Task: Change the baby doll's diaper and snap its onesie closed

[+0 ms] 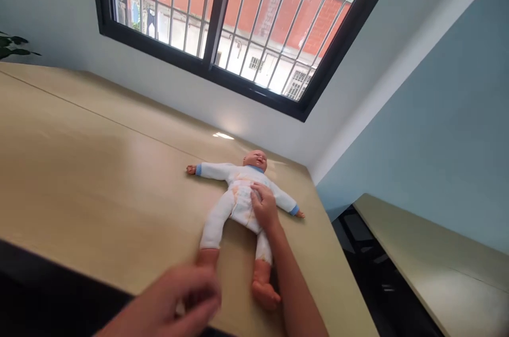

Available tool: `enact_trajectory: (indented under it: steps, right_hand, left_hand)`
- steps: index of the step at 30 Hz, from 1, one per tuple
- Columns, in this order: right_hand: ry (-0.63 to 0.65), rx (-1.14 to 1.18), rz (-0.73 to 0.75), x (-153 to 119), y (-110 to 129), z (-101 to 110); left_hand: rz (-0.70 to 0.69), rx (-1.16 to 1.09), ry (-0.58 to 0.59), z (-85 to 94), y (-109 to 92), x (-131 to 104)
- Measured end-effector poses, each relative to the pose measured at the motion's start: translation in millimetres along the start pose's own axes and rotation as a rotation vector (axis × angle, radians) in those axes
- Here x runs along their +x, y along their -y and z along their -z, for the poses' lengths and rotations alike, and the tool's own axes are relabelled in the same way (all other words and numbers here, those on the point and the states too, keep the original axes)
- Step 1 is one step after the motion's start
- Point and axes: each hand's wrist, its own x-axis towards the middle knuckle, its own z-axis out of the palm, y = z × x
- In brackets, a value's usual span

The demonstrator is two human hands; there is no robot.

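Note:
A baby doll [243, 196] lies on its back on the wooden desk, arms spread and legs pointing towards me. It wears a white suit with orange-pink marks and blue cuffs and collar. My right hand [264, 205] rests on the doll's belly, its fingers against the cloth and the thumb apart. Close to the camera, my left hand [178, 294] is curled and smeared by motion beside one of the doll's legs [214, 220]. It hides that leg's foot, and whether it touches it I cannot tell. The doll's other bare foot [265, 294] shows next to my right forearm.
The desk [99, 178] meets the white wall below a dark-framed window [207, 61] with metal bars. A dark gap separates it from another wooden surface [437, 252] at the right. Plant leaves [16, 45] show at the far left.

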Motion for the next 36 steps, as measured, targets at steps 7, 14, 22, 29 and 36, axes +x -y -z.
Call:
enact_trajectory:
  steps: [7, 14, 22, 29, 36]
  right_hand:
    - [-0.201, 0.041, -0.139, -4, 1, 6]
    - [-0.201, 0.015, -0.139, -4, 7, 9]
    - [-0.111, -0.097, -0.267, 1, 15, 13]
    - [-0.139, 0.145, -0.417, 6, 4, 13]
    - [-0.138, 0.176, -0.429, 6, 3, 10]
  left_hand:
    - [-0.162, -0.009, -0.438, 66.7, -6, 190]
    - [-0.294, 0.158, -0.423, 45.1, 42, 249]
    - [-0.465, 0.322, -0.325, 30.2, 52, 239]
    - [-0.518, 0.484, -0.271, 22.2, 50, 231]
    - [-0.533, 0.589, -0.236, 17.3, 52, 232]
